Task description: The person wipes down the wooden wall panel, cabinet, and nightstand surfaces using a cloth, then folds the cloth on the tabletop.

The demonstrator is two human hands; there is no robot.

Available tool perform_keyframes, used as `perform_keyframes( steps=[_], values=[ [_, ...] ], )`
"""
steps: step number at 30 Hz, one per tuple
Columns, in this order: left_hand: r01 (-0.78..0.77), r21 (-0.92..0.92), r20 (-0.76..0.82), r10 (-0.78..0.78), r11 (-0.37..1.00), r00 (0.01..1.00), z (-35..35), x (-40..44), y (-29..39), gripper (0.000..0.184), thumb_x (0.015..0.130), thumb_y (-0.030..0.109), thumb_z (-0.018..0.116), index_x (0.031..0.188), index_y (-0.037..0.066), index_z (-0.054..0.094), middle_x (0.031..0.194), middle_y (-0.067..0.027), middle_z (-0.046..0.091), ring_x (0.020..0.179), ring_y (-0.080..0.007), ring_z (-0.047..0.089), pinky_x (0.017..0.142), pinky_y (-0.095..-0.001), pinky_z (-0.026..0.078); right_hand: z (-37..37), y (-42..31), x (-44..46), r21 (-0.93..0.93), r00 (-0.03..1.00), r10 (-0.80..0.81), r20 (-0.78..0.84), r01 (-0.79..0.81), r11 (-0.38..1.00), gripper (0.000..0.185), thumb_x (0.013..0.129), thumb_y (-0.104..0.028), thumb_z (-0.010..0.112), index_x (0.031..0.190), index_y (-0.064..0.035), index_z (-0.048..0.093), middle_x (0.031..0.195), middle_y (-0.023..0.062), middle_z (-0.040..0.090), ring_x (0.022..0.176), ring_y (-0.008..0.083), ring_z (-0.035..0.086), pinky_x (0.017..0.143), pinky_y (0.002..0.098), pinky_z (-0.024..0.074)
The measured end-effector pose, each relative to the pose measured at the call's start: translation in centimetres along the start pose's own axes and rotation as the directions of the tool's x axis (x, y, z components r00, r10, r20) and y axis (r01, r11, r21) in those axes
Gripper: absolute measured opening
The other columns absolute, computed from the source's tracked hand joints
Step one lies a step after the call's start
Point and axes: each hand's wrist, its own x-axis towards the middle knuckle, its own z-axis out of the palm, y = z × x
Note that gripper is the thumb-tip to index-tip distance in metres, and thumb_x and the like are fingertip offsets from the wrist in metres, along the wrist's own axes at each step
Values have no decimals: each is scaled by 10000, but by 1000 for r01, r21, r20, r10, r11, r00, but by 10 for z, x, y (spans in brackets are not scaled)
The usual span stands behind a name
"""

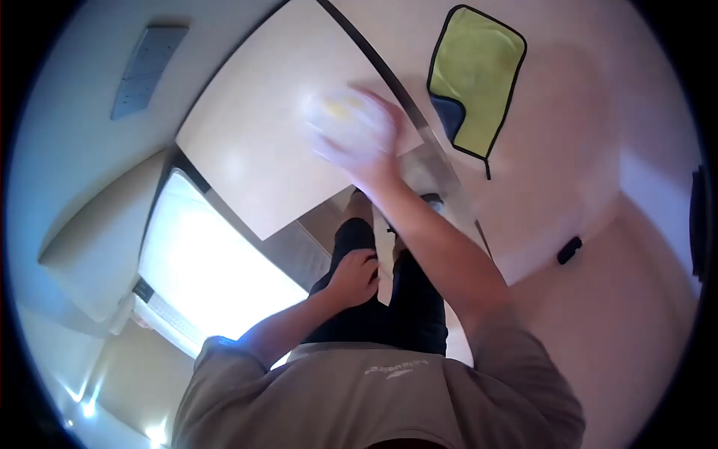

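Bright panel [209, 247]: far left of our lap, glaring white.
Tabletop [254, 142]: pale, dark-edged, ahead of us.
Whitish bundle [334, 118]: over the tabletop near its right edge, yellow patch showing; blurred, contact unclear.
Left hand [354, 278]: lies loosely on our left thigh, fingers slightly bent.
Right hand [378, 138]: curled around the bundle; we cannot tell how tightly.
Green cloth [479, 75]: right of the tabletop, black-edged, one corner folded, grey-blue underside showing.
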Motion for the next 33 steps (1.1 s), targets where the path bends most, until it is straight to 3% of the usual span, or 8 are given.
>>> perform_keyframes(
  steps=[3, 9, 15, 18, 22, 24, 28, 33],
  values=[
    [219, 86, -58, -215, 972, 975, 22, -43, -11, 343, 763, 175, 661, 1070, 34, 602, 1266, -196, 515, 1218, -375, 482, 1029, -477, 404, 79, 0, 58, -424, 976, -184, 112, 215, 880, 804, 535, -286, 871, 1238, -114, 523, 1149, 81, 601, 1093, 319, 522, 928, 490, 392],
    [256, 262, 44, -277, 931, 960, 21, -35, -4, 385, 772, 246, 650, 1074, 13, 595, 1286, -218, 499, 1245, -394, 452, 1032, -499, 397, 108, 8, 61, -404, 989, -146, 14, 139, 904, 819, 520, -288, 860, 1251, -147, 520, 1152, 66, 613, 1124, 329, 508, 906, 501, 400],
    [195, 284, 109, -233, 939, 966, 17, -25, -3, 383, 775, 251, 658, 1059, 7, 577, 1283, -241, 488, 1226, -404, 451, 1022, -506, 390, -41, 32, 37, -304, 998, -56, 3, 54, 951, 980, 626, -206, 854, 1429, -52, 313, 1386, 191, 406, 1260, 379, 439, 1022, 465, 388],
    [126, 370, 222, -219, 920, 950, 9, -1, -4, 357, 765, 233, 666, 1026, 5, 578, 1188, -238, 527, 1132, -419, 500, 971, -517, 423, -241, 74, 6, -777, 924, -218, -316, -119, 619, 698, 749, -183, 776, 1339, -3, 448, 1285, 214, 499, 1224, 381, 455, 1038, 464, 387],
    [-106, 450, 64, 86, 887, 994, -14, 112, 36, 474, 763, 219, 674, 1170, 6, 557, 1315, -232, 463, 1233, -437, 434, 1044, -518, 375, -486, 119, -89, -517, 535, -25, -844, -827, -221, 692, 830, -335, 652, 1379, 3, 400, 1389, 212, 443, 1287, 373, 419, 1038, 484, 409],
    [-196, 528, -95, 287, 826, 953, -27, 169, 59, 587, 762, 175, 663, 1302, 18, 495, 1420, -242, 389, 1306, -453, 376, 1079, -524, 346, -540, 74, -111, -383, 329, 213, -920, -872, -307, 802, 774, -343, 680, 1417, 1, 344, 1404, 210, 432, 1297, 369, 430, 1056, 472, 400],
    [-139, 653, -184, 335, 745, 924, -32, 250, 78, 740, 741, 162, 669, 1422, 42, 407, 1521, -238, 286, 1381, -460, 293, 1127, -538, 269, -669, 156, -185, -280, 258, 204, -944, -956, -89, 652, 745, -361, 694, 1236, 34, 525, 1187, 224, 622, 1049, 334, 628, 951, 418, 467],
    [-157, 741, -118, 357, 653, 927, -20, 275, 40, 727, 735, 187, 608, 1412, 4, 420, 1508, -270, 304, 1397, -441, 279, 1142, -535, 221, -560, 103, -159, -514, 511, 248, -823, -856, 61, 452, 841, -330, 653, 1091, 47, 655, 1124, 222, 645, 1044, 356, 618, 896, 421, 481]
  ],
)
